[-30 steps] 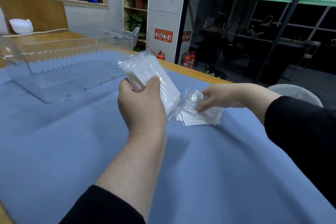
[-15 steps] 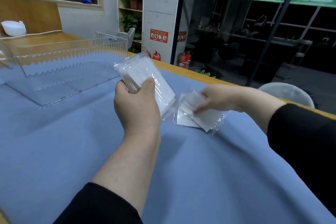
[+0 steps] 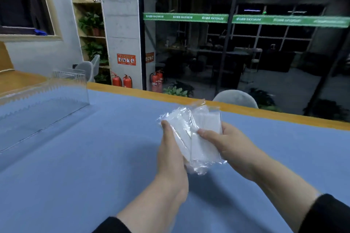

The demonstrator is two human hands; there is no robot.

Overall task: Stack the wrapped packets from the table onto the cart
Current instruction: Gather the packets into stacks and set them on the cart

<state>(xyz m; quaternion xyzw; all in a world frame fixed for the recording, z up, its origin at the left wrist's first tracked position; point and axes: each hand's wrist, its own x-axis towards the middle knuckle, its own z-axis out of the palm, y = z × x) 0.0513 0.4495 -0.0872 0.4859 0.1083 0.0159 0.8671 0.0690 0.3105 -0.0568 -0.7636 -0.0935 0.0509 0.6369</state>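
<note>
Both hands hold a bundle of white packets in clear plastic wrap [image 3: 198,134] above the blue table cloth [image 3: 94,166]. My left hand [image 3: 171,155] grips the left side of the bundle, thumb on top. My right hand [image 3: 229,145] grips the right side, its thumb pressing on the top packet. The packets overlap, slightly fanned. A clear plastic bin [image 3: 43,104] stands on the table at the far left, apart from both hands. No cart is in view.
The table's wooden far edge [image 3: 246,109] runs behind the hands. A grey chair back [image 3: 234,98] rises beyond it. Red fire extinguishers [image 3: 122,81] stand by a concrete pillar. Shelves with plants are at the back left.
My right hand lifted the packets off the table and brought them against the packet in my left hand. Both hands now hold one bundle. The camera turned right, so the bin sits further left.
</note>
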